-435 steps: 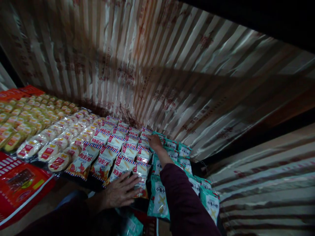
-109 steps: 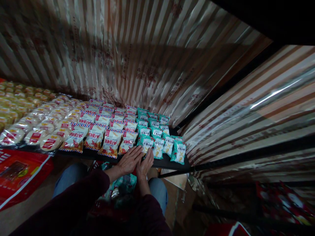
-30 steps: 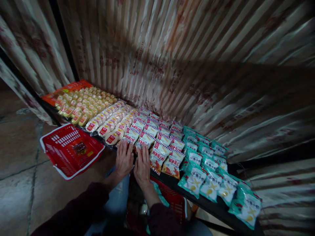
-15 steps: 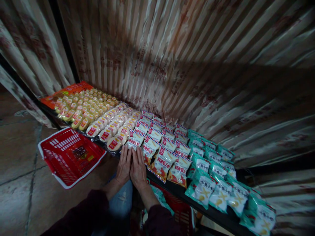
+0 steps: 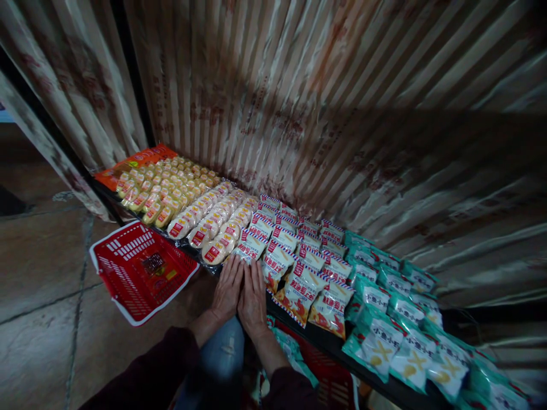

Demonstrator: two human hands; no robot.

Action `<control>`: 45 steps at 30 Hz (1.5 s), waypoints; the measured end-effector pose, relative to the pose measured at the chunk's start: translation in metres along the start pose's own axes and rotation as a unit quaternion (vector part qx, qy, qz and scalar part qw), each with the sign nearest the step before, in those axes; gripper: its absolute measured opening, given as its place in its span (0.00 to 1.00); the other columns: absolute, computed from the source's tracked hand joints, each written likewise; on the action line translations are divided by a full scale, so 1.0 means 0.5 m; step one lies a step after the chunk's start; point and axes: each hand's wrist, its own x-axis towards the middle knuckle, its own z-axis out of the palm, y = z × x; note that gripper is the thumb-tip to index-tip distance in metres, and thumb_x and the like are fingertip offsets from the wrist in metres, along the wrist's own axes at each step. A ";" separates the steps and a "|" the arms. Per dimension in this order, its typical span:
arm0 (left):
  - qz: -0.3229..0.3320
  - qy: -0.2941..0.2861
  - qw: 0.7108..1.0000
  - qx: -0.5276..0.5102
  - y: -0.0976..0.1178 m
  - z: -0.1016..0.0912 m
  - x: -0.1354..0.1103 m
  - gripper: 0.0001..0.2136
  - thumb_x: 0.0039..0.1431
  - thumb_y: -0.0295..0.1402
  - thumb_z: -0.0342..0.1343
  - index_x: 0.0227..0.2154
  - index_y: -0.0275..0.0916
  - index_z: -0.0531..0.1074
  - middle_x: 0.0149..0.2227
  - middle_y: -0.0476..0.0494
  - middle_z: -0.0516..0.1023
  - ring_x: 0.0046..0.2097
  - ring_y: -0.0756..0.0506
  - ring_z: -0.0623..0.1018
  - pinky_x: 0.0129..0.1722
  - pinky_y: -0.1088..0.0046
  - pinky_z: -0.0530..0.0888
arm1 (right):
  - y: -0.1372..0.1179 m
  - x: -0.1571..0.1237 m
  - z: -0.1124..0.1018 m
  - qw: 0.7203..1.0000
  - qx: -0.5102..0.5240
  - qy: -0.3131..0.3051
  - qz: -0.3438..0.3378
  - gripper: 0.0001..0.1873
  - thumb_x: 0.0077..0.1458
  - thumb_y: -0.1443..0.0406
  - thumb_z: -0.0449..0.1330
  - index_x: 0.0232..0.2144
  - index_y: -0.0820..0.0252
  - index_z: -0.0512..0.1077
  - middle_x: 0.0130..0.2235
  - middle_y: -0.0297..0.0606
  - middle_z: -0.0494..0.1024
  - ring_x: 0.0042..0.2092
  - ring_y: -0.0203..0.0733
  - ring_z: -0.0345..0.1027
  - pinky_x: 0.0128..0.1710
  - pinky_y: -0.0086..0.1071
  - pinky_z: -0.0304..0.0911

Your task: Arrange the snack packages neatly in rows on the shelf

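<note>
Both hands lie side by side on the front of a white, red-printed snack bag (image 5: 249, 245) at the near edge of the shelf. My left hand (image 5: 228, 289) is on the bag's left part, its fingers straight and flat. My right hand (image 5: 253, 296) rests close beside it, fingers stretched out too. The fingers cover the bag's lower part. Similar snack bags (image 5: 301, 285) stand in tilted rows to the right. Wrapped round pastries (image 5: 216, 247) in rows are just left of the hands.
Small yellow packs (image 5: 158, 208) and an orange bag (image 5: 160, 152) fill the shelf's left end; teal bags (image 5: 376, 341) fill its right. A red basket (image 5: 132, 296) with a package inside stands on the floor, left. Another red basket (image 5: 337, 378) is under the black shelf (image 5: 294, 322). Pleated curtain behind.
The camera has turned slightly, so the shelf and basket appear farther right. Both hands remain on the same snack bag, with little visible movement.
</note>
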 end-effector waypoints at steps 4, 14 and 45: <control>0.011 0.012 1.000 0.005 -0.007 0.005 -0.002 0.30 0.66 0.24 0.38 0.67 0.36 0.32 0.68 0.35 0.43 0.68 0.39 0.43 0.62 0.52 0.60 | 0.005 -0.009 0.009 1.000 0.004 0.003 -0.004 0.33 0.62 0.72 0.43 0.67 0.59 0.38 0.66 0.51 0.55 0.68 0.50 0.41 0.61 0.56 0.55; -0.015 0.076 0.997 -0.002 -0.004 -0.031 -0.017 0.27 0.68 0.31 0.39 0.67 0.37 0.40 0.68 0.37 0.49 0.68 0.39 0.47 0.63 0.53 0.57 | -0.001 -0.008 -0.018 0.999 0.032 0.000 -0.017 0.34 0.63 0.71 0.44 0.68 0.58 0.37 0.68 0.48 0.48 0.69 0.52 0.37 0.62 0.57 0.53; -0.312 0.191 0.926 0.093 -0.214 -0.066 0.112 0.23 0.66 0.37 0.41 0.60 0.30 0.61 0.67 0.29 0.48 0.69 0.36 0.44 0.64 0.49 0.47 | 0.008 -0.061 -0.077 0.998 0.055 0.006 0.002 0.31 0.62 0.71 0.46 0.66 0.58 0.47 0.68 0.46 0.50 0.68 0.52 0.40 0.60 0.56 0.56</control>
